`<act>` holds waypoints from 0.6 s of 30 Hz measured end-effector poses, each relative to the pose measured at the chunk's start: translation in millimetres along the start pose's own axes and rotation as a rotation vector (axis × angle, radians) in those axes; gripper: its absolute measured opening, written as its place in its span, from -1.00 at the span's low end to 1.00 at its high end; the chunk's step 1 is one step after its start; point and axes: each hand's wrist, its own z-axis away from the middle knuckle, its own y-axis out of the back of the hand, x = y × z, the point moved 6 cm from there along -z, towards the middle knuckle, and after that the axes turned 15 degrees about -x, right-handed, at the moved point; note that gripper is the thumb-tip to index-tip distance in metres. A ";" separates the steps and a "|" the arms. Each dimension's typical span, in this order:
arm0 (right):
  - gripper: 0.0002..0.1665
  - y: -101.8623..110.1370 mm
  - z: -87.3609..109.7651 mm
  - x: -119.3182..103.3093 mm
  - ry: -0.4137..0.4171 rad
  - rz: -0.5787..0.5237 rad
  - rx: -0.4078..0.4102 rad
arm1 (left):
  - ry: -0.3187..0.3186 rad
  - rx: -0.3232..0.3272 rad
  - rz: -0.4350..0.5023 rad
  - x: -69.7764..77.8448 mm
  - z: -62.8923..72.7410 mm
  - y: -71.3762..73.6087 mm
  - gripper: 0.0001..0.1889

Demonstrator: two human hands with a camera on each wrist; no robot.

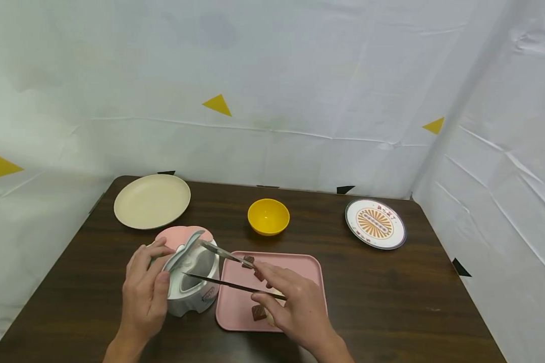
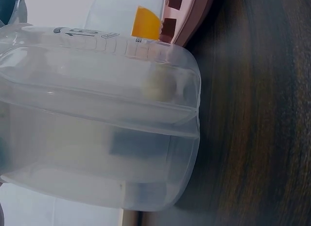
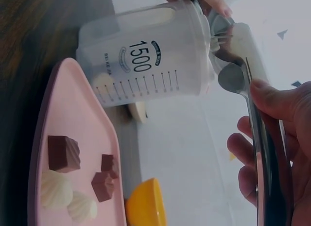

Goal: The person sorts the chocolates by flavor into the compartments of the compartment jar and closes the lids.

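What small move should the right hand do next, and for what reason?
Probably the right hand should move the tongs over the pink tray: their tips stand apart at the open jar with nothing seen between them, a pale piece lies inside the jar, and brown pieces lie on the tray.

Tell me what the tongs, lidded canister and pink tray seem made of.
Tongs: probably polished steel, from mirror-like reflections. Lidded canister: likely glossy plastic, its see-through walls slightly cloudy. Pink tray: perhaps smooth plastic, evenly coloured; coated metal is possible.
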 end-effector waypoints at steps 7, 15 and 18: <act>-0.29 13.2 13.3 11.9 -0.062 0.023 0.051 | -0.004 -0.012 -0.017 -2.8 -0.1 1.1 -0.62; -0.25 33.9 41.9 50.0 -0.362 0.049 0.014 | 0.001 -0.032 -0.031 -4.9 0.1 1.1 -0.62; -0.28 40.2 54.1 62.6 -0.452 0.063 -0.018 | 0.006 -0.039 -0.039 -5.3 1.1 2.3 -0.62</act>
